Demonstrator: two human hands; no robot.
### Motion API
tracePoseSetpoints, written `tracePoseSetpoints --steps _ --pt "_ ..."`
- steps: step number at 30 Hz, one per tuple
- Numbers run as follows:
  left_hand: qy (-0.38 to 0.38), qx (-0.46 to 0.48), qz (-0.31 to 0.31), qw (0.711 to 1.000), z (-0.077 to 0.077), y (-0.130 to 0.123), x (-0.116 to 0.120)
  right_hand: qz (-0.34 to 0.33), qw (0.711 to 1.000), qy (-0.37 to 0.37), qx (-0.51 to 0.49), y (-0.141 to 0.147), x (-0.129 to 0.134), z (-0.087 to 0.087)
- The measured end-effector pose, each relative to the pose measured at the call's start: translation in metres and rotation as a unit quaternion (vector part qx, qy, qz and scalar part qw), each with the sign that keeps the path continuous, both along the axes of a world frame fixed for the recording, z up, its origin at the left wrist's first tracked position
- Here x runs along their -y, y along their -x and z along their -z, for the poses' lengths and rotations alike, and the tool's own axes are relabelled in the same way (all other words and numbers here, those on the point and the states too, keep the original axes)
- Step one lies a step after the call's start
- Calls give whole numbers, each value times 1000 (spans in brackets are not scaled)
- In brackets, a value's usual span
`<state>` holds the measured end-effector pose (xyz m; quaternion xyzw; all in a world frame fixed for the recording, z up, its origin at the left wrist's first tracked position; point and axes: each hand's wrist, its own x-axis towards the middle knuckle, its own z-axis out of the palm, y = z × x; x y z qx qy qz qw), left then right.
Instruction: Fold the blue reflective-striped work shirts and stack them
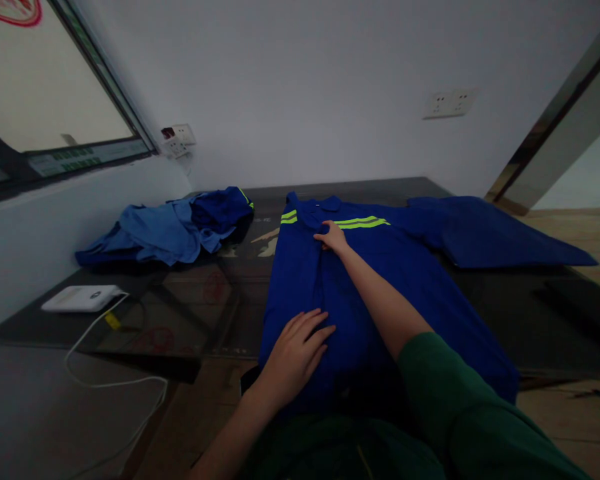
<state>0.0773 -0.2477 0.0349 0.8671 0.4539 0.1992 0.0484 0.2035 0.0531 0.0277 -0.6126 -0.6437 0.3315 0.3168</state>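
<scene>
A dark blue work jacket with yellow-green reflective stripes lies front up on the table, its collar toward the wall. One sleeve stretches out to the right; on the left side no sleeve is seen spread out. My right hand pinches the front opening edge at chest height, just below the collar, with thumb and fingers. Lower down, my left hand rests on the jacket front with its fingers stretched out. The jacket's lower end hangs over the table's near edge toward my lap.
A crumpled pile of blue clothes lies at the back left of the dark table. Near the left edge, a white power bank has a white cable dropping off the table. Wall sockets sit above the table.
</scene>
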Motion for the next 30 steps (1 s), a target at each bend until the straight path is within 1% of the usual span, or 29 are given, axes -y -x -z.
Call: tracePoseSetpoints --steps 2,4,6,8,10,12,15,17,20,22,24,25,26,27,28,29,30 --pt "-8 -6 -34 999 5 -4 -4 1 999 -44 -21 5 -1 4" --pt "-2 -22 -63 998 11 -6 -6 0 995 -94 -24 8 -2 4" --pt "10 -48 -66 997 13 -7 -6 5 991 -135 -22 8 -4 1" --pt "21 -75 -51 996 11 -5 -5 7 987 -159 -8 7 -5 -1" --pt "27 -92 -34 995 8 -4 -5 -1 986 -160 37 5 -4 -2" --pt "31 -98 -27 994 5 -3 -6 -16 984 -143 110 4 1 -1" --pt "35 -87 -31 995 4 -5 -6 -31 975 -112 187 3 11 0" --pt "45 -67 -37 996 4 -6 -3 -31 967 -105 228 4 18 -2" --pt "69 -17 -26 997 3 -2 14 -22 950 -101 295 5 25 -11" --pt "108 34 15 993 3 6 36 -15 946 -98 308 5 28 -19" --pt "185 115 59 974 8 21 62 -14 946 -101 309 4 32 -28" --pt "225 170 60 958 13 30 74 -20 944 -112 309 4 34 -32" --pt "253 231 30 939 21 40 85 -33 942 -130 308 4 38 -37" --pt "260 293 -36 919 31 50 93 -54 938 -152 306 5 43 -41" --pt "248 348 -127 895 43 59 99 -84 934 -175 301 8 49 -45" --pt "226 389 -225 864 57 67 103 -122 928 -196 294 12 56 -49" --pt "211 418 -302 830 72 74 104 -168 920 -212 285 17 64 -52"
